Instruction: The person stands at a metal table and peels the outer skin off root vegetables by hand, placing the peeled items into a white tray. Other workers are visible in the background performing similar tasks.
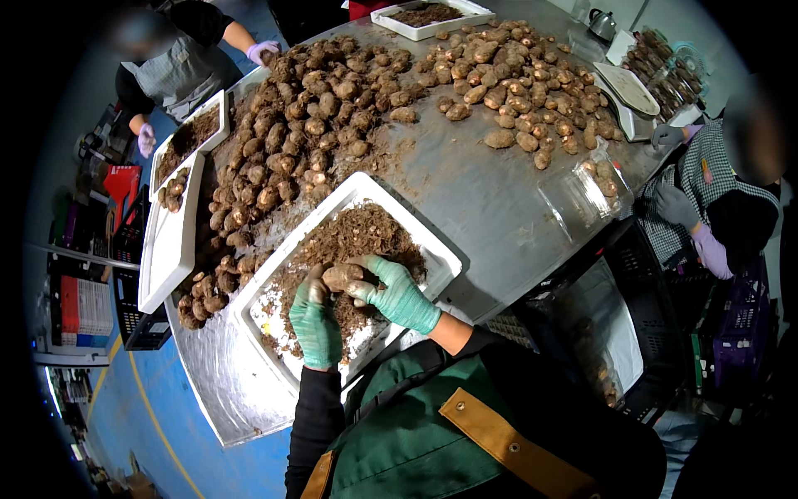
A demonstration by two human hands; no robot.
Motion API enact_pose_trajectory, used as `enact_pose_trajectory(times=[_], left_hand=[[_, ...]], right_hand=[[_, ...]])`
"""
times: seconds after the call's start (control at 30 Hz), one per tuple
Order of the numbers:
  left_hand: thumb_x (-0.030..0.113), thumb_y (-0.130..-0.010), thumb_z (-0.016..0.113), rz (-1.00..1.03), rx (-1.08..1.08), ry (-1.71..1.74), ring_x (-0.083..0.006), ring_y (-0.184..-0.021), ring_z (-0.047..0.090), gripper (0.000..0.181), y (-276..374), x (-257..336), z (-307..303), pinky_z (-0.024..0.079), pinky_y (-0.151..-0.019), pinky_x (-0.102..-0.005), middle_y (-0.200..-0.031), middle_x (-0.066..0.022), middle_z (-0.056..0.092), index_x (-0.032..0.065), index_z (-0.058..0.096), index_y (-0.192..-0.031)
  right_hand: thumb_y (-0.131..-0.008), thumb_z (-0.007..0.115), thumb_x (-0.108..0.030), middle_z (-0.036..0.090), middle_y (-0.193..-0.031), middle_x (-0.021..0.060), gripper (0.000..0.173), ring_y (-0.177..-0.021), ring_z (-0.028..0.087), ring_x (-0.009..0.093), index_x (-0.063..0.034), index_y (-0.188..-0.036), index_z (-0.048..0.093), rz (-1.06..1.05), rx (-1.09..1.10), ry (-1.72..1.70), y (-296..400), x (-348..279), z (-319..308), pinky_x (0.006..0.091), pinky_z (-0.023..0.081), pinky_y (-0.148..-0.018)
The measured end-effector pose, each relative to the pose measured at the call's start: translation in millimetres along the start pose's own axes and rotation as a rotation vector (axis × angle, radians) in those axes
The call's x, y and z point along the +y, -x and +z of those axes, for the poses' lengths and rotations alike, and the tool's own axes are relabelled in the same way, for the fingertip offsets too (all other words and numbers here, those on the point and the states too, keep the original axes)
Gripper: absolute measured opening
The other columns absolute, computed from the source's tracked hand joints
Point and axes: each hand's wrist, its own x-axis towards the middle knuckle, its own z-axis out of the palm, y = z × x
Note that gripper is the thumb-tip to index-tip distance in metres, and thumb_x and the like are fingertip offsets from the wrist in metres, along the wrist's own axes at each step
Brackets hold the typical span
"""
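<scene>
My left hand [317, 321] and my right hand [399, 296], both in green knitted gloves, meet over a white foam tray [446, 262]. Between their fingers is a brown taro corm [343, 277]; the right fingers and thumb grip its right end, the left fingertips touch its left end. Fibrous brown peelings [374, 231] cover much of the tray's floor below. A large heap of hairy taro corms [280, 162] lies just beyond the tray. Farther right on the metal table is a second heap of corms [520, 93], which look cleaner.
A co-worker in purple gloves [263, 51] stands at the far left by trays of peelings [224, 118]. Another, in grey gloves [676, 206], is at the right beside a scale [629, 93] and a clear plastic container of corms [601, 187]. Black crates [651, 305] stand below the table's right edge.
</scene>
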Motion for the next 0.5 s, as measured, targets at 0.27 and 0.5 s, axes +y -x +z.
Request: enact_pose_trajectory(times=[0.27, 0.5], left_hand=[[0.026, -0.087, 0.063, 0.143, -0.057, -0.246, -0.0188, -0.098, 0.057, 0.043, -3.3, 18.4, 6.5, 0.046, -0.087, -0.0314, -0.106, -0.0093, 0.061, -0.0001, 0.055, -0.120], [0.024, -0.091, 0.058, -0.084, 0.184, -0.052, -0.0085, -0.066, 0.055, 0.021, -23.7, -5.2, -11.8, 0.046, -0.060, -0.0237, -0.075, 0.0000, 0.059, 0.0029, 0.061, -0.091]], right_hand=[[-0.080, 0.068, -0.014, 0.061, -0.093, 0.0063, 0.037, -0.083, 0.059, 0.009, 0.0016, -0.111, 0.056, -0.154, 0.049, 0.256, -0.8, -3.8, 0.0, 0.0236, 0.050, -0.071], [-0.088, 0.060, -0.020, 0.057, -0.075, 0.0034, 0.022, -0.057, 0.056, 0.009, -0.0007, -0.099, 0.057, 0.335, 0.037, -0.434, 1.5, 0.2, -2.6, 0.0264, 0.055, -0.055]])
